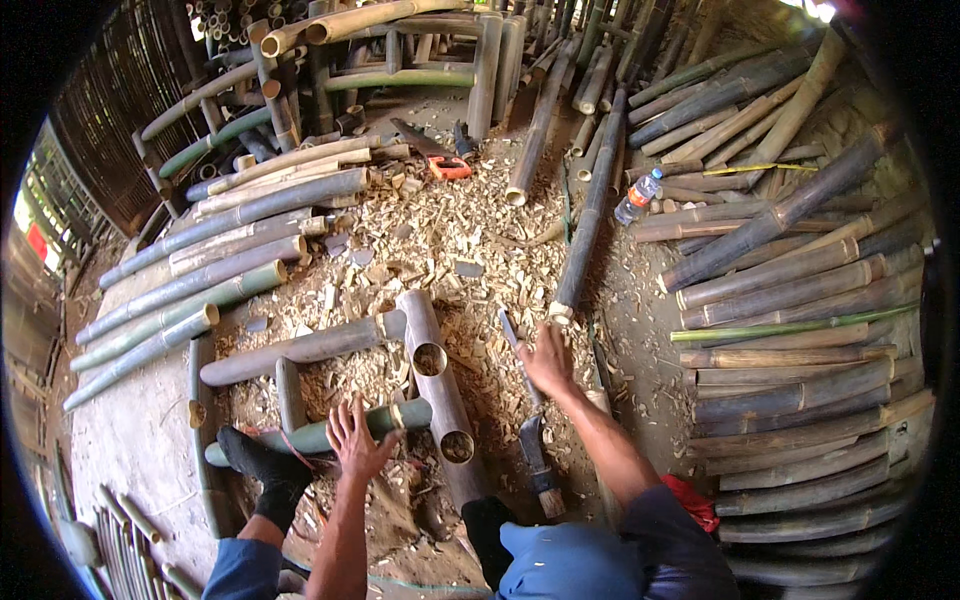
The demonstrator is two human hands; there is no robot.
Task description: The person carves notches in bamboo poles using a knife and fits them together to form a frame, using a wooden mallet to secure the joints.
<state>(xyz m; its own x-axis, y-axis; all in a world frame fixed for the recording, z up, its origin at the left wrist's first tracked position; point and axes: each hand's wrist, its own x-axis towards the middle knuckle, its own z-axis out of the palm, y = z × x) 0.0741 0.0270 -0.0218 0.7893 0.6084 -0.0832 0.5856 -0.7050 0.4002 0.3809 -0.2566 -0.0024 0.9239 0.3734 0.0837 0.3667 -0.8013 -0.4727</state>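
Note:
My left hand (pixel 357 440) is open, fingers spread over the green bamboo rail (pixel 318 434) of a bamboo frame; it grips nothing. That frame has a thick upright bamboo post (pixel 425 328) with two round holes, an upper rail (pixel 295 352) and a short strut (pixel 290 392). My foot in a black sock (pixel 262 468) rests on the green rail. To the right, my right hand (pixel 547 362) is at a narrow flat metal tool (pixel 508 328), perhaps a chisel; its bent fingers are partly hidden, so its grip is unclear. Just below lies a curved machete (pixel 535 450).
Wood chips (pixel 440 235) cover the ground. Bamboo poles (pixel 240 205) lie at the left, with more stacked poles (pixel 800 390) at the right. A saw with an orange handle (pixel 450 168) and a plastic bottle (pixel 637 197) sit farther off. Bamboo frames (pixel 400 78) stand behind.

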